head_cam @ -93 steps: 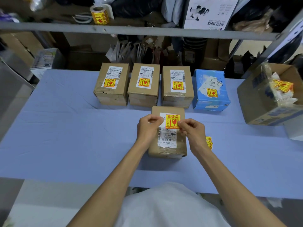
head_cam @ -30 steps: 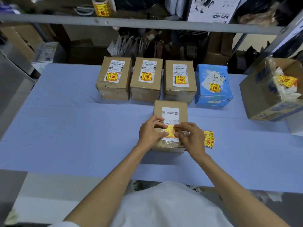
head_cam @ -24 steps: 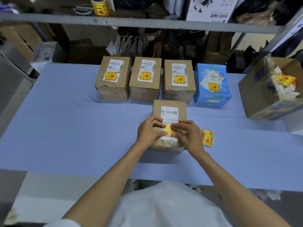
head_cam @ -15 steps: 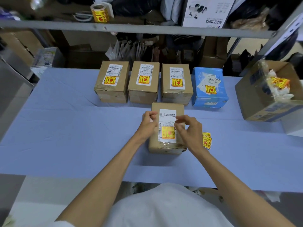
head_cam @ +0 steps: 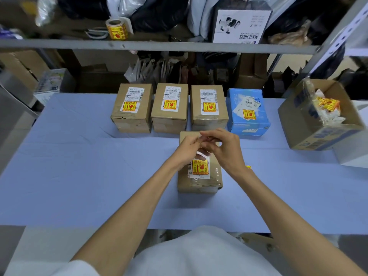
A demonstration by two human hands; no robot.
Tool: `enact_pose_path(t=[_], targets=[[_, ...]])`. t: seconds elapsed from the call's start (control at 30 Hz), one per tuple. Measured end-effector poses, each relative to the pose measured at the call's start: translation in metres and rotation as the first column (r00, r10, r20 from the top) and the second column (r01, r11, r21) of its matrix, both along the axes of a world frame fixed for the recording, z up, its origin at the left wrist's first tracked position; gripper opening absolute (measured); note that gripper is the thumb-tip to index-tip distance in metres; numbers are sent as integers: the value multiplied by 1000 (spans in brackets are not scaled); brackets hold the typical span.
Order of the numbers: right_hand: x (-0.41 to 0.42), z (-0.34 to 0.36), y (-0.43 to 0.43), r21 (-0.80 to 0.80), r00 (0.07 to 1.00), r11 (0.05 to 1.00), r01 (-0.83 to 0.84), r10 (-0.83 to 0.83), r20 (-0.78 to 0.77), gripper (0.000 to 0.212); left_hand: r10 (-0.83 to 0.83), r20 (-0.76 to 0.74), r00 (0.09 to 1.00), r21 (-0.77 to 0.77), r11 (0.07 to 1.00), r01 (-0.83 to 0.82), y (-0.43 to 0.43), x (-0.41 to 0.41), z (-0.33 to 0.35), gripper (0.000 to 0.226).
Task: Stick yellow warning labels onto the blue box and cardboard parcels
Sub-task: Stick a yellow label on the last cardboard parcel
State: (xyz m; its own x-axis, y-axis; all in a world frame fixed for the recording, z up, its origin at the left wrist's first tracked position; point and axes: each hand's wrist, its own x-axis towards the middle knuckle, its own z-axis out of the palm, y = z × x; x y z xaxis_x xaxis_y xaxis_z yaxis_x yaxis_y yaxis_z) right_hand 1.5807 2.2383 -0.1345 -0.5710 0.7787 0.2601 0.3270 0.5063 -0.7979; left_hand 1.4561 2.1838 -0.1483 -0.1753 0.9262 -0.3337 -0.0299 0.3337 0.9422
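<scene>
Pale blue cloth-covered bench (head_cam: 79, 176) below a grey metal shelf (head_cam: 159, 45) that carries a roll of yellow labels (head_cam: 116, 29). Back row: left brown cardboard parcel (head_cam: 132, 120), middle brown cardboard parcel (head_cam: 169, 121), right brown cardboard parcel (head_cam: 209, 121), then the blue box (head_cam: 249, 126), each bearing a yellow label. Front centre: a near cardboard parcel (head_cam: 199, 185), yellow warning label (head_cam: 200, 166) stuck on its white slip. Left hand (head_cam: 187, 146) and right hand (head_cam: 227, 149) are above its far end, fingertips curled together; blurred, so I cannot tell what they pinch, if anything. Far right: open cardboard carton (head_cam: 298, 124) holding label scraps.
</scene>
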Motion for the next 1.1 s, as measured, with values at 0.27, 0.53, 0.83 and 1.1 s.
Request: enact_pose_path(t=[0.27, 0.53, 0.83, 1.1], targets=[[10, 4, 7, -138, 999, 990, 17, -22, -34, 24, 65, 291, 954, -20, 998, -62, 9, -5, 6, 17], [16, 8, 21, -134, 997, 988, 71, -72, -9, 14, 116, 411, 904, 46, 988, -147, 11, -10, 12, 17], [17, 19, 20, -334, 985, 942, 41, -94, -144, 19, 157, 153, 976, 169, 969, -183, 21, -5, 18, 8], [18, 20, 28, -477, 930, 876, 69, -229, -286, 8, 153, 141, 978, 237, 954, -183, 30, 2, 28, 7]])
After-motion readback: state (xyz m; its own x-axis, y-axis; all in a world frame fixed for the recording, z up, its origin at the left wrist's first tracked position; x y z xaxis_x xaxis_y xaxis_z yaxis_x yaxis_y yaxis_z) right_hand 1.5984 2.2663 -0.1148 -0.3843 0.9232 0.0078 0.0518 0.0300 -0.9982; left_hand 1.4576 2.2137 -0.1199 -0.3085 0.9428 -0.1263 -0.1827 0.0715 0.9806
